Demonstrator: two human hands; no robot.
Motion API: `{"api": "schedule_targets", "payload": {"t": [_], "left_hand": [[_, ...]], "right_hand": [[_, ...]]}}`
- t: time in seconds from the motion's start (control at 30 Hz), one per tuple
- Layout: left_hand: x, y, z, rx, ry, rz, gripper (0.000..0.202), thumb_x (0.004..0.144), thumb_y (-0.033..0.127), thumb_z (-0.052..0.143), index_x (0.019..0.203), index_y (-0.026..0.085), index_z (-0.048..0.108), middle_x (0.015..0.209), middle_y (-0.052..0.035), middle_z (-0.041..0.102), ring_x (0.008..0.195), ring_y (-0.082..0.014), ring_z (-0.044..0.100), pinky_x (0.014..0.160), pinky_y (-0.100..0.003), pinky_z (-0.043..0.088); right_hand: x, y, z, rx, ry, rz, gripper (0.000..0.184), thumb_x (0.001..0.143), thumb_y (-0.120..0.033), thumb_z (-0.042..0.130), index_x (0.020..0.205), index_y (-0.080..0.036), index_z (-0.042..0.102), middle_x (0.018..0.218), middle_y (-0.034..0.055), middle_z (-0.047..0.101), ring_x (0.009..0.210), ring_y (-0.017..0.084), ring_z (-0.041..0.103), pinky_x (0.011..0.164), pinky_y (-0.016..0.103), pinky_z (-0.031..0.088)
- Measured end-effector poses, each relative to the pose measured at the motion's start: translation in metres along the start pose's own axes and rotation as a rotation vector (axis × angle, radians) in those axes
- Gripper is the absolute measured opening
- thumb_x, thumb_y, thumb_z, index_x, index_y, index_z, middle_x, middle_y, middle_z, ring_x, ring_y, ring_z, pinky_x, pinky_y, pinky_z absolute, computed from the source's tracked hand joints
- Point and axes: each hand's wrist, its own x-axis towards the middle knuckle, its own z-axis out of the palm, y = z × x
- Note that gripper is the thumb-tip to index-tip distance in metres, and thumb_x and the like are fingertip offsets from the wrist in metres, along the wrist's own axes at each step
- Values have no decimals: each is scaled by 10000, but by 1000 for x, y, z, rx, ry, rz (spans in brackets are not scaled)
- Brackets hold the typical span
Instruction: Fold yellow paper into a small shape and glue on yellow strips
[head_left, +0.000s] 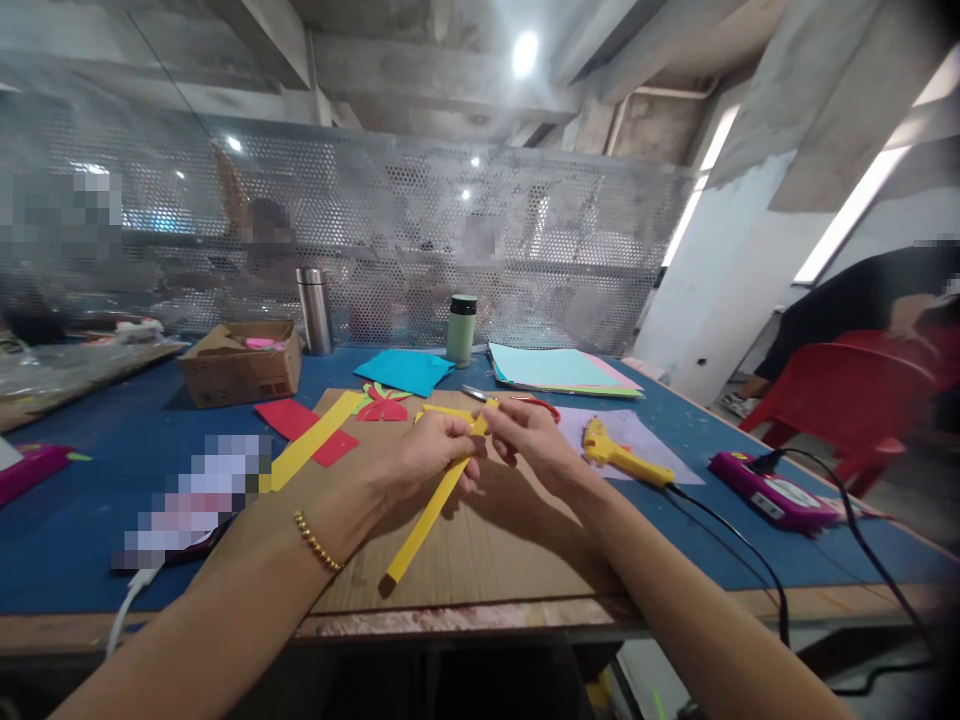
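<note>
A long yellow paper strip slants above a brown cardboard sheet lying on the blue table. My left hand pinches the strip near its upper end. My right hand pinches the same upper end from the other side, fingers closed. The strip's lower end hangs free near the cardboard's front edge. A gold bead bracelet sits on my left wrist.
A yellow glue gun with a black cord lies to the right. Red-handled scissors, red paper cut-outs, another yellow strip, coloured paper sheets, a cardboard box, two flasks and pink devices surround. A person sits at right on a red chair.
</note>
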Motion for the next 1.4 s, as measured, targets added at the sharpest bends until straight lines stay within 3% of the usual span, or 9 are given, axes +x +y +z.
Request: {"api": "schedule_targets", "payload": {"t": [0.2, 0.4, 0.67, 0.73, 0.83, 0.9, 0.97, 1.17, 1.4], "left_hand": [[-2, -3, -6, -20, -165, -87, 229, 819, 334, 725, 756, 139, 623, 634, -54, 671, 456, -159, 616, 436, -303, 549], [2, 9, -35, 103, -91, -18, 285, 815, 383, 738, 804, 105, 678, 720, -106, 744, 554, -166, 702, 515, -243, 536], [-2, 20, -47, 249, -126, 61, 367, 880, 499, 650, 893, 132, 662, 626, -85, 731, 524, -187, 703, 501, -240, 497], [0, 21, -51, 300, -24, 73, 340, 926, 468, 587, 928, 136, 661, 689, -96, 750, 538, -179, 700, 511, -245, 497], [6, 21, -64, 438, 331, 124, 299, 965, 381, 504, 958, 138, 677, 871, -126, 772, 619, -180, 705, 560, -272, 512], [11, 20, -73, 689, 541, 158, 267, 950, 309, 501, 948, 148, 714, 947, -140, 768, 748, -219, 712, 650, -315, 532], [16, 16, -79, 921, 621, 174, 241, 912, 244, 525, 934, 163, 751, 1011, -151, 763, 922, -278, 694, 781, -374, 530], [31, -7, -68, 1038, 496, 194, 318, 856, 190, 555, 1094, 148, 760, 1067, -147, 743, 1095, -308, 630, 971, -412, 460], [32, -27, -63, 1002, 432, 233, 389, 840, 272, 635, 1218, 195, 685, 1248, -150, 679, 1217, -338, 567, 1046, -430, 406]], "right_hand": [[5, -2, -8, 106, 195, -54, 412, 793, -487, 748, 601, -184, 545, 474, -56, 434, 417, 60, 341, 409, 228, 219], [16, -7, -44, 227, 517, -167, 367, 713, -460, 787, 592, -185, 577, 504, -44, 503, 376, 53, 380, 365, 218, 265], [16, -11, -40, 263, 530, -273, 302, 763, -458, 769, 730, -163, 712, 547, -48, 516, 377, 45, 397, 346, 196, 283], [16, -13, -46, 299, 569, -280, 292, 743, -450, 788, 757, -164, 727, 586, -39, 555, 386, 46, 419, 341, 194, 305], [18, -14, -59, 367, 630, -252, 303, 695, -443, 826, 781, -170, 725, 666, -9, 644, 416, 64, 492, 356, 200, 381], [20, -14, -66, 381, 639, -213, 316, 667, -434, 848, 771, -167, 714, 662, 3, 664, 429, 75, 518, 372, 200, 408], [20, -13, -68, 364, 632, -180, 322, 652, -429, 857, 751, -163, 705, 628, 3, 656, 418, 68, 495, 369, 193, 391], [15, -7, -49, 187, 387, 32, 299, 669, -431, 801, 747, -166, 687, 559, -21, 578, 465, 84, 479, 404, 196, 347], [12, 0, -31, 15, 193, 102, 193, 665, -303, 710, 601, -174, 582, 520, -39, 518, 466, 72, 423, 420, 189, 326]]}}
